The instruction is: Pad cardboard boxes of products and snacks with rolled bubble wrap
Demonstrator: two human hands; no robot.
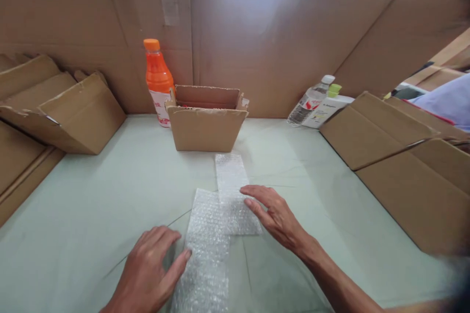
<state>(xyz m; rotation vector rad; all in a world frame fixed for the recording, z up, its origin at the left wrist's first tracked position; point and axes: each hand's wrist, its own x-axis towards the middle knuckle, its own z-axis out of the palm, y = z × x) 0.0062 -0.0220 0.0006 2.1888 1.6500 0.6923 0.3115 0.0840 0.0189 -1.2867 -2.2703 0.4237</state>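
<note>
Two strips of bubble wrap lie on the pale table, overlapping in part. The nearer bubble wrap strip [205, 259] is the longer one and runs off the bottom of the view. The farther bubble wrap strip [235, 181] reaches toward the open cardboard box. My left hand [152, 264] is open beside the nearer strip, its thumb tip at that strip's left edge. My right hand [273, 210] is open over the right edge of the farther strip, fingers stretched out. Whether either hand touches the plastic I cannot tell. Nothing is held.
An open cardboard box [205, 129] stands at the back, with an orange bottle [158, 78] behind its left side. A clear bottle [310, 100] leans at the back right by a white package [326, 111]. Cardboard boxes [84, 117] line the left, others [418, 181] the right. A cardboard wall [279, 49] closes the back.
</note>
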